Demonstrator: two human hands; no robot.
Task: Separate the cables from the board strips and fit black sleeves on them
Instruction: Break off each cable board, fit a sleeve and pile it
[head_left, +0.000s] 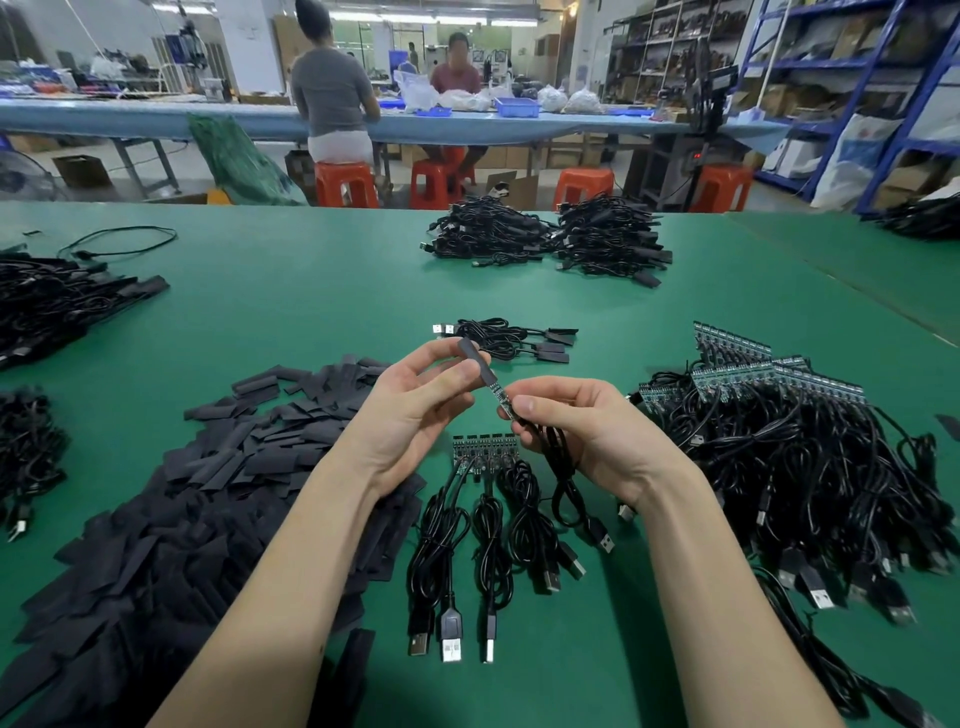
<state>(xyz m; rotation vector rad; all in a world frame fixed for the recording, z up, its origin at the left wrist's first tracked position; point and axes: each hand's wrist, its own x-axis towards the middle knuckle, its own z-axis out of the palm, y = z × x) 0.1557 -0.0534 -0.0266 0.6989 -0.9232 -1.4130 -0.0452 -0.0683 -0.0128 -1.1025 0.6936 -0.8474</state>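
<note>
Above the green table (322, 291), near centre, the left hand (415, 410) pinches a black sleeve (475, 358) w/ thumb and fingers, its low end over a small board (503, 401). The right hand (587, 431) fingers are clamped on the board's cable (563, 483). Under the hands lies a board strip (484, 448) w/ cables attached. Loose sleeves pile (208, 493) is at left, more strips w/ cables (810, 467) at right.

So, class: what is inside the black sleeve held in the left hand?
The black sleeve covers one end of a small board; that end is hidden. The right hand pinches the exposed end.
</note>
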